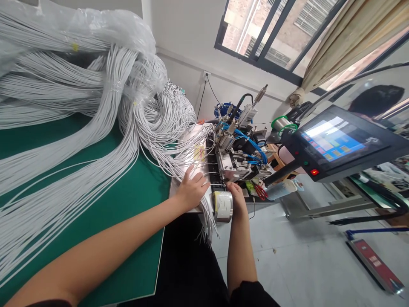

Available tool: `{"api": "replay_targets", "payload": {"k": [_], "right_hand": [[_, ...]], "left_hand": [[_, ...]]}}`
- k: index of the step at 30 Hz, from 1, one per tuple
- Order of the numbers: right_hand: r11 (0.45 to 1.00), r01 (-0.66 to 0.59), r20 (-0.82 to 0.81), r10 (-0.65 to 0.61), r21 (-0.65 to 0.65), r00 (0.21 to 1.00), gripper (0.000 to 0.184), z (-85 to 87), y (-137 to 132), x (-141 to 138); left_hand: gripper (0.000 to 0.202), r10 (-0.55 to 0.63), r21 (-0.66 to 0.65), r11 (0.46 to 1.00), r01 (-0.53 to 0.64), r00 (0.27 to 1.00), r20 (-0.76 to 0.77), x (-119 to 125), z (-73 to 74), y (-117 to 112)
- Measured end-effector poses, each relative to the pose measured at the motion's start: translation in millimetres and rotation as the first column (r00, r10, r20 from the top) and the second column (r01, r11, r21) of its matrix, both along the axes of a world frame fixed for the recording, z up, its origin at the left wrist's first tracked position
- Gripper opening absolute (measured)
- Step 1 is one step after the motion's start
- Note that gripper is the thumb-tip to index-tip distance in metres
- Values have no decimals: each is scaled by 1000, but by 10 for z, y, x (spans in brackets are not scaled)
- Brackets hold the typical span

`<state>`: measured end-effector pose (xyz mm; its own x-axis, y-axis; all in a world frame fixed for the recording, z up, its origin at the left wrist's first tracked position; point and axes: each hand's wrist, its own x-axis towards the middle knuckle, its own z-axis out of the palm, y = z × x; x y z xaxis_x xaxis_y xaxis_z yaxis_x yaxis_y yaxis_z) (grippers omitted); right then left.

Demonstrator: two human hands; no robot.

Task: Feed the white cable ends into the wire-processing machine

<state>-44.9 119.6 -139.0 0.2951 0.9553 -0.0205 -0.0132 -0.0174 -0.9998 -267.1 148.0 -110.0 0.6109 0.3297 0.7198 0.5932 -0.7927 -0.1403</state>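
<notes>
A thin white cable (217, 184) runs between my two hands, in front of the metal wire-processing machine (226, 157). My left hand (191, 190) lies over the loose cables at the table's edge, its fingertips closed on this cable. At the cable's other end, my right hand (235, 194) pinches it with thumb and forefinger, close to the front of the machine. The fingers hide the tip of the cable. Below the hands, more cable ends (207, 224) hang over the edge, beside a round metal part with a paper label (223, 207).
Large bundles of white cable (79, 157) cover much of the green table (128, 226) on my left. A lit control screen (334, 136) juts out on the right. Red-handled scissors (261, 192) lie by the machine, and a wire spool (283, 123) stands behind it.
</notes>
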Motion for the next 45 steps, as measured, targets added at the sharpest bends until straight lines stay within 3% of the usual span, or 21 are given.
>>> {"api": "replay_targets", "payload": {"k": [5, 11, 18, 21, 25, 29, 33, 41, 43, 45], "right_hand": [[1000, 28, 11, -28, 1, 1000, 40, -1, -123, -3], [980, 160, 278, -187, 117, 942, 42, 13, -348, 60], [956, 145, 561, -268, 254, 783, 34, 397, -584, -151], [959, 15, 653, -203, 282, 730, 27, 544, -690, -333], [942, -239, 749, -17, 234, 663, 21, 626, -786, -554], [908, -403, 808, 155, 110, 568, 50, 645, -825, -716], [883, -468, 813, 254, 27, 525, 82, 592, -809, -854], [860, -506, 723, 306, 71, 620, 53, 463, -768, -803], [857, -510, 728, 307, 68, 613, 46, 480, -771, -732], [853, -520, 737, 316, 56, 597, 42, 494, -765, -669]], "left_hand": [[22, -5, 0, 1000, 5, 1000, 17, -4, -4, -9], [20, 21, -69, 997, -20, 999, 23, -41, -26, -16], [27, -45, -72, 996, 47, 998, 33, -70, 1, -4], [30, -86, -99, 991, 90, 995, 49, -86, 28, -9], [29, -120, -120, 984, 132, 988, 100, -103, 61, -15], [27, -117, -124, 982, 139, 979, 166, -110, 97, -26], [25, -103, -172, 976, 137, 976, 191, -111, 124, -32], [26, -32, -278, 959, 62, 993, 110, -59, 74, 0], [26, -57, -347, 935, 64, 998, 31, -60, 123, 15], [30, -165, -459, 882, 102, 981, -100, -105, 262, 35]]}}
